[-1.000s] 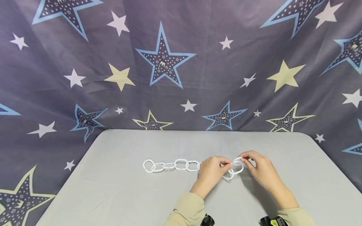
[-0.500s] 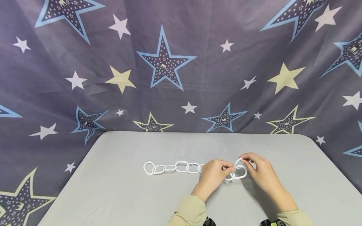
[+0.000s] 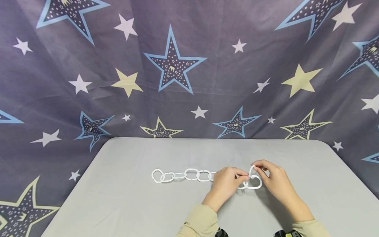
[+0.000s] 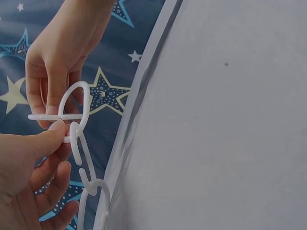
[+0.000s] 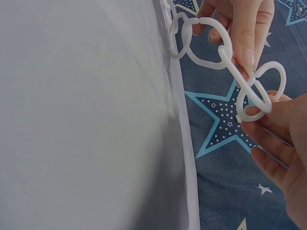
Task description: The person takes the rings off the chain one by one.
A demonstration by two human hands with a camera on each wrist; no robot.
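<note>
A chain of white plastic links (image 3: 191, 169) lies stretched leftward over the grey tabletop. My left hand (image 3: 226, 181) pinches the chain near its right end between thumb and forefinger. My right hand (image 3: 275, 179) pinches the end link (image 5: 283, 79), which hooks through the neighbouring link (image 3: 261, 182). In the left wrist view, thumb and forefinger of the left hand (image 4: 24, 167) meet at the links, the other fingers loosely bent. The right wrist view has the right hand (image 5: 292, 139) gripping the end link below the left hand's fingertips. Part of the chain is hidden behind the left hand.
The light grey table (image 3: 127, 204) has rounded far corners. A dark cloth (image 3: 207, 72) printed with stars hangs behind it and at both sides. Dark wrist devices (image 3: 287, 233) sit at the sleeve cuffs.
The right hand has drawn the end link slightly rightward; it now stands more upright and apart from the left fingertips. The neighbouring link shifted right and lower. The left hand keeps its pinch.
</note>
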